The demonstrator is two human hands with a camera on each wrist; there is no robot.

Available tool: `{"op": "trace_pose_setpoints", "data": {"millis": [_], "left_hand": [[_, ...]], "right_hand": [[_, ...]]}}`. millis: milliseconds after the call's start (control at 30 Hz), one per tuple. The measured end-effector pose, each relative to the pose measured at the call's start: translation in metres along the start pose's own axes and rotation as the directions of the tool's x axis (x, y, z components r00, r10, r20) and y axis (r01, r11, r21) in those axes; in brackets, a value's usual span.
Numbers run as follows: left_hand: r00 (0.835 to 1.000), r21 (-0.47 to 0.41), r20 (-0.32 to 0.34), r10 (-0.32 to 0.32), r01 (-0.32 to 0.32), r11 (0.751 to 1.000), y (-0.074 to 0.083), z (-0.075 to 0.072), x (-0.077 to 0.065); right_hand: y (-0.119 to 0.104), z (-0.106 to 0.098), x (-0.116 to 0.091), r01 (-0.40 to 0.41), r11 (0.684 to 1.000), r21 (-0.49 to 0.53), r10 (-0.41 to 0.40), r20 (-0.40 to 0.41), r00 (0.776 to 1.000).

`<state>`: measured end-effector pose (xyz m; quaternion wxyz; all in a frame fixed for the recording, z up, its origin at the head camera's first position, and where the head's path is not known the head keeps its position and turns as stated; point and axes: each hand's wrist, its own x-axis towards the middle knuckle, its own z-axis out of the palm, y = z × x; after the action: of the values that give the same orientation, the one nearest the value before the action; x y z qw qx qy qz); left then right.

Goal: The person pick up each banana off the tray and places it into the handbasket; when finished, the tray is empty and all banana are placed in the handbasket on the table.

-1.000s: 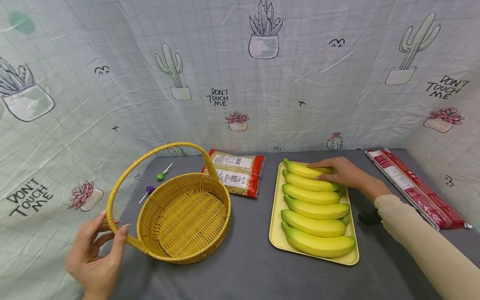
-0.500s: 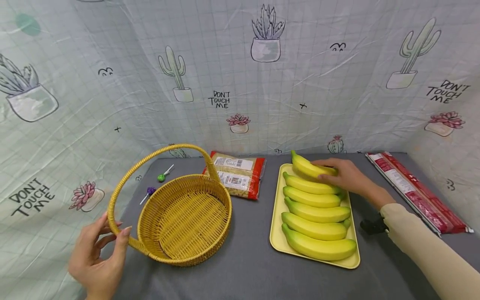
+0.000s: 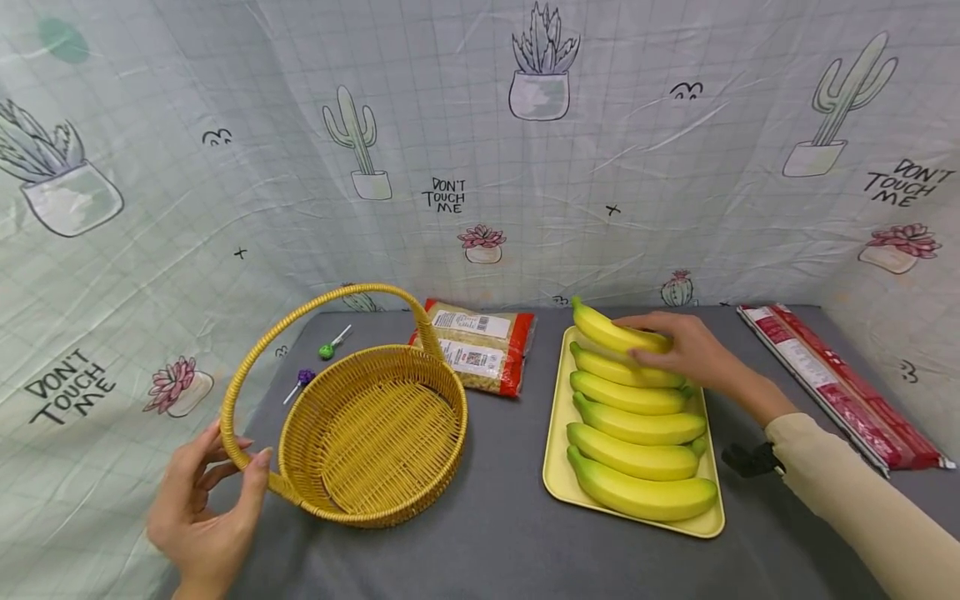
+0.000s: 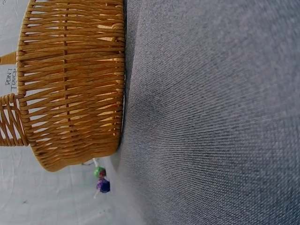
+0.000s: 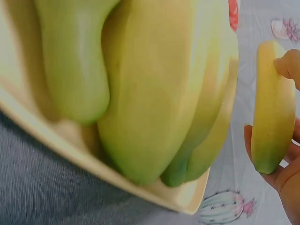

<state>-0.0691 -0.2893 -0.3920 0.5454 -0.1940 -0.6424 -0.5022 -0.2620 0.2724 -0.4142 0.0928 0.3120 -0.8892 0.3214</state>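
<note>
Banana [image 3: 603,332] tilts, gripped by the right hand [image 3: 678,342] over the far edge of the tray [image 3: 556,483], presumably clearing neighbouring bananas [image 3: 633,392], while the left hand [image 3: 197,521] pinches the basket handle [image 3: 315,300] near the left edge of the surface [image 3: 502,508], seemingly steadying it.

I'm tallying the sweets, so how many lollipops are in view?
2: the green lollipop lies beyond the basket, toward its left; the purple lollipop lies nearer the camera, just left of the basket. Others could be hidden behind the basket.
</note>
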Motion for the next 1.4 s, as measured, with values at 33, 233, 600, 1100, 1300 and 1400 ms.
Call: {"op": "trace_pose_setpoints", "data": {"millis": [33,233,600,1100,1300,1400], "left_hand": [[1.0,0.0,0.0,0.001,-0.001,1.0,0.0,0.0,0.0],[1.0,-0.033,0.012,0.014,-0.014,0.999,-0.002,-0.001,0.001],[1.0,-0.018,-0.007,0.028,-0.028,0.999,-0.001,0.002,-0.002],[0.996,0.009,-0.039,0.079,-0.079,0.997,-0.002,-0.001,-0.002],[0.996,0.003,-0.036,0.082,-0.082,0.997,-0.002,-0.003,-0.004],[0.998,-0.001,-0.009,0.069,-0.069,0.998,-0.006,-0.001,-0.005]], "right_hand": [[-0.003,0.001,0.001,0.011,1.0,-0.002,-0.011,-0.005,1.0],[-0.017,0.005,0.005,0.059,0.998,0.004,-0.059,-0.019,0.998],[-0.058,0.015,0.014,0.136,0.989,0.063,-0.137,0.011,0.991],[-0.111,0.033,0.031,0.278,0.952,0.129,-0.288,0.074,0.955],[-0.127,0.045,0.039,0.326,0.933,0.152,-0.344,0.115,0.932],[-0.131,0.048,0.038,0.338,0.929,0.152,-0.356,0.112,0.928]]}}
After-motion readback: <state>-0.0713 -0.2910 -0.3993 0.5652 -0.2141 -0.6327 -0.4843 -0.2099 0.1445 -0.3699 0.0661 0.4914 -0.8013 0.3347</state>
